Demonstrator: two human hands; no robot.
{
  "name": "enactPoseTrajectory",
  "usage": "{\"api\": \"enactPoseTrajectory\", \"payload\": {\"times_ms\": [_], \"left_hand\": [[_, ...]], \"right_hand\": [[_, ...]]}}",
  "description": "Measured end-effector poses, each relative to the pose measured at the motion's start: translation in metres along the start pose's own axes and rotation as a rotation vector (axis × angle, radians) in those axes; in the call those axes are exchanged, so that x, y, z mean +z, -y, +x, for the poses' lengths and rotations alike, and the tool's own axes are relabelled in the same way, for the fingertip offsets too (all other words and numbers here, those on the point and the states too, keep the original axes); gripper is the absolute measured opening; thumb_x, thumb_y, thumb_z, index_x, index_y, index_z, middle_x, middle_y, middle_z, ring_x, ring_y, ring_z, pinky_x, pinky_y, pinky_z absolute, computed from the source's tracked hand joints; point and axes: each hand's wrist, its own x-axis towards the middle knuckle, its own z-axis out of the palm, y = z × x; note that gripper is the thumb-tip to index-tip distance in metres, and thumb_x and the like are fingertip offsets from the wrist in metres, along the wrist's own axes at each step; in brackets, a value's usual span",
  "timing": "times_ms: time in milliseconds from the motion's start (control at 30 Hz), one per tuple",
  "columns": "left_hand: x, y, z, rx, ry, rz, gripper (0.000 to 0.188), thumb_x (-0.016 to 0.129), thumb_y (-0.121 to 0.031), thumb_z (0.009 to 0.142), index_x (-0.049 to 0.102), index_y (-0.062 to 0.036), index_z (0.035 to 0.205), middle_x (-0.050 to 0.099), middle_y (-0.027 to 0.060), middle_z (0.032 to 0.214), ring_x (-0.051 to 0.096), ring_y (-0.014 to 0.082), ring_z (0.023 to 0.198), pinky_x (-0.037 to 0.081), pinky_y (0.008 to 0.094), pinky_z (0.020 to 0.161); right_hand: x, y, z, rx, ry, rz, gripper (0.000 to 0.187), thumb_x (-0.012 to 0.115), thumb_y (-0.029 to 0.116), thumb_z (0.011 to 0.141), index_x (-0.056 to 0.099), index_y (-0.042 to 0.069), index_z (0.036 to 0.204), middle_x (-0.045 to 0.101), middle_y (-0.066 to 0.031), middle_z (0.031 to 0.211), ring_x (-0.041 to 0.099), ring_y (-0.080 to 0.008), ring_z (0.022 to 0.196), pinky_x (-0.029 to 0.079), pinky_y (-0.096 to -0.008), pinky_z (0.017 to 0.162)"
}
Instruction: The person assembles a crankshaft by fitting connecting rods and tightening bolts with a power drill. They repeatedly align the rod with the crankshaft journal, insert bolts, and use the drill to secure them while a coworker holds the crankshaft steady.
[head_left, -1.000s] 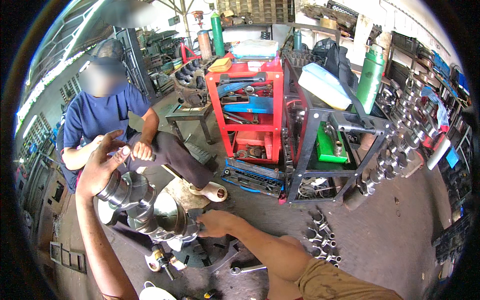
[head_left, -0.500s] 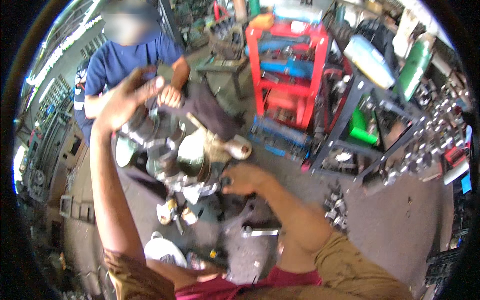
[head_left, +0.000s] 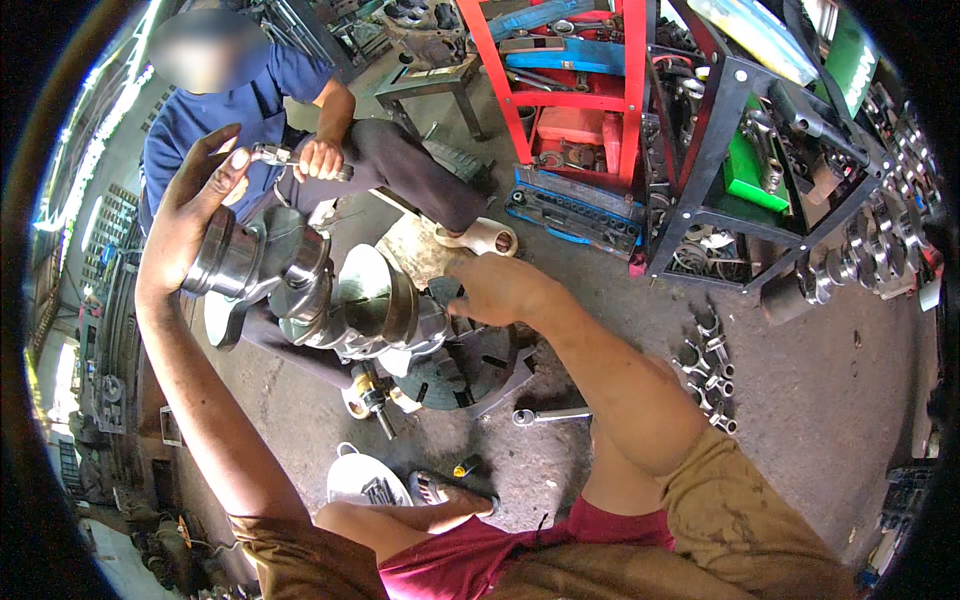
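A large shiny steel crankshaft (head_left: 310,290) stands tilted over a dark round disc (head_left: 470,365) on the concrete floor. My left hand (head_left: 195,215) presses flat on its upper end flange, fingers spread. At the lower end of the shaft my right hand (head_left: 495,290) grips it just above the disc. A seated person in a blue shirt (head_left: 250,110) faces me right behind the crankshaft and holds a small metal tool (head_left: 285,157) in one hand.
A red tool trolley (head_left: 570,80) and a black metal rack (head_left: 770,160) with parts stand behind. A blue socket case (head_left: 575,210) lies on the floor. Connecting rods (head_left: 705,375), a wrench (head_left: 550,415) and a white bowl (head_left: 365,480) lie near my knees.
My view has dropped and moved closer to the crankshaft. My left hand stays on the top flange. My right hand has shifted up to the shaft's lower end.
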Motion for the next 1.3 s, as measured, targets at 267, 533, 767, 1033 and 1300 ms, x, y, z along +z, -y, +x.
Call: {"api": "enactPoseTrajectory", "payload": {"times_ms": [267,533,767,1033,1300], "left_hand": [[0.004,-0.007,-0.003,0.023,-0.024,0.094,0.064,0.056,-0.044,0.095,0.043,0.0001,0.139,0.056,0.0185,0.131,0.052,0.0215,0.122,0.035,0.0334,0.105],[0.009,-0.006,-0.001,0.021,-0.130,0.156,0.074,0.057,-0.053,0.091,0.043,0.0011,0.140,0.059,0.0169,0.122,0.049,0.0251,0.123,0.028,0.0384,0.110],[0.008,-0.009,-0.004,-0.001,-0.172,0.235,0.073,0.055,-0.055,0.091,0.044,-0.0022,0.140,0.059,0.0167,0.124,0.051,0.0252,0.121,0.032,0.0388,0.107],[0.007,-0.006,0.000,-0.003,-0.184,0.184,0.072,0.052,-0.055,0.093,0.042,-0.0023,0.141,0.059,0.0190,0.125,0.054,0.0274,0.121,0.037,0.0411,0.104],[0.005,-0.003,0.000,-0.031,-0.151,-0.018,0.070,0.058,-0.046,0.094,0.041,0.0032,0.140,0.059,0.0181,0.124,0.056,0.0253,0.119,0.038,0.0370,0.103]], "right_hand": [[-0.031,-0.013,-0.001,0.178,-0.338,0.142,0.046,0.065,0.024,0.086,0.053,0.001,0.123,0.067,-0.0234,0.099,0.064,-0.0409,0.096,0.051,-0.0463,0.085],[-0.033,-0.008,-0.025,0.132,-0.108,0.079,0.045,0.063,0.028,0.088,0.055,-0.004,0.118,0.067,-0.0265,0.094,0.065,-0.0423,0.090,0.053,-0.0504,0.079],[0.003,0.013,-0.025,0.016,0.271,0.044,0.044,0.063,0.031,0.087,0.057,-0.003,0.115,0.067,-0.0249,0.093,0.067,-0.0410,0.087,0.054,-0.0489,0.075],[0.036,0.033,-0.032,-0.208,0.291,0.140,0.040,0.065,0.028,0.083,0.058,-0.002,0.109,0.067,-0.0228,0.091,0.066,-0.0401,0.088,0.053,-0.0480,0.079],[0.025,0.028,-0.021,-0.159,0.165,0.153,0.040,0.067,0.024,0.082,0.057,-0.003,0.110,0.066,-0.0237,0.092,0.065,-0.0410,0.091,0.052,-0.0492,0.079]]}}
